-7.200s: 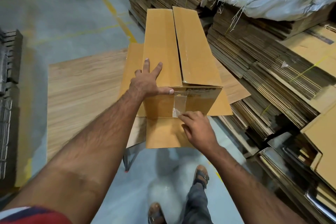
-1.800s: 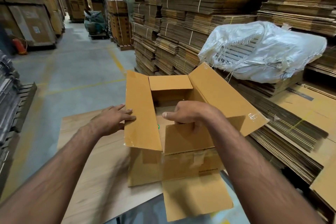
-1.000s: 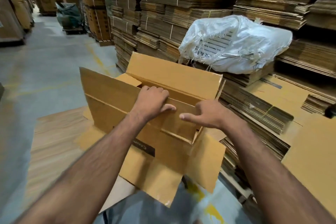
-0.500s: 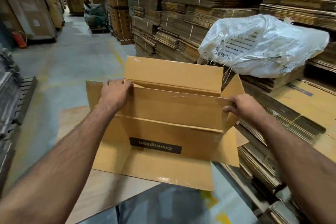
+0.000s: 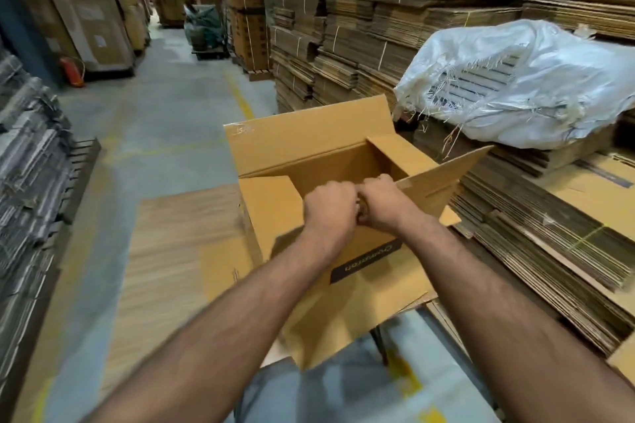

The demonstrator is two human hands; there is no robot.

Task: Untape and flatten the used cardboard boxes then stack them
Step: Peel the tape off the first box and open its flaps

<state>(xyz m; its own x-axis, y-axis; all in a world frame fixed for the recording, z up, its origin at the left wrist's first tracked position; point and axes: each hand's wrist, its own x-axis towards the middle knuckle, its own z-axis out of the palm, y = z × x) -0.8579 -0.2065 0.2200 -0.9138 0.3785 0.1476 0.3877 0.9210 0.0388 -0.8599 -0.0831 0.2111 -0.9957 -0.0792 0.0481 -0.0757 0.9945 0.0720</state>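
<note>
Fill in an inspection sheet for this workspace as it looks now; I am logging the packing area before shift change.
Surface: wood-grain table, the box standing on its right part.
Job's things: open cardboard box, flaps up, not yet flattened; dark label on its near side.
Clutter: white woven sack on flattened cardboard stacks to the right.
Hands: left hand and right hand meet at the box's near edge, fingers curled; what they grip is hidden.
Cables: nothing seen.
Surroundings: concrete aisle with yellow floor lines, tall bundled cardboard stacks, red extinguisher at left.
</note>
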